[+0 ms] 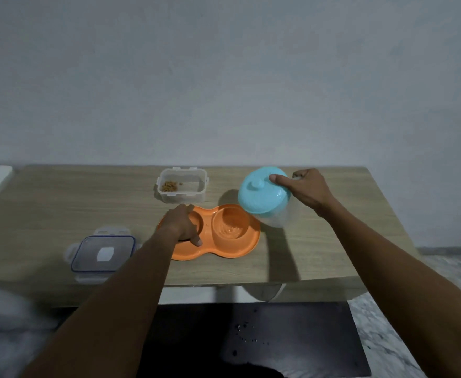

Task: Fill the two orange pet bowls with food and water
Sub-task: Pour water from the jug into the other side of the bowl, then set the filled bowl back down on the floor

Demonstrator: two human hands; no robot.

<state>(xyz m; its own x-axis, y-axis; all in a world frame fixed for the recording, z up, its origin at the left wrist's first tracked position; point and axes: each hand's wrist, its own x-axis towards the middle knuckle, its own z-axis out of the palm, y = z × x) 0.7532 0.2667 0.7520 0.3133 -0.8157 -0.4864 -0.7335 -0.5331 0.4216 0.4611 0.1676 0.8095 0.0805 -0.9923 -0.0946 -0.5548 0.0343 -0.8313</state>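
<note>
The orange dish (224,252) with its two bowls is set near the front edge of the table (60,203), about midway along it. Rippled water (230,231) is seen in the right bowl (244,227). The left bowl (200,222) is largely covered by the left hand (181,223), which is laid over it with the thumb pointing at the near rim; whether the bowl is gripped or only rested on cannot be told. A clear jug (284,216) is held by the right hand (309,190) just above and right of the right bowl, tilted towards it, and its blue lid (262,193) is pressed by the thumb (278,180). The hands are kept well apart. Behind the dish an open box (181,196) is placed, with a little kibble (169,186) in its left end. A clear lid (102,253) is laid flat to the left of the dish, near the front edge.
</note>
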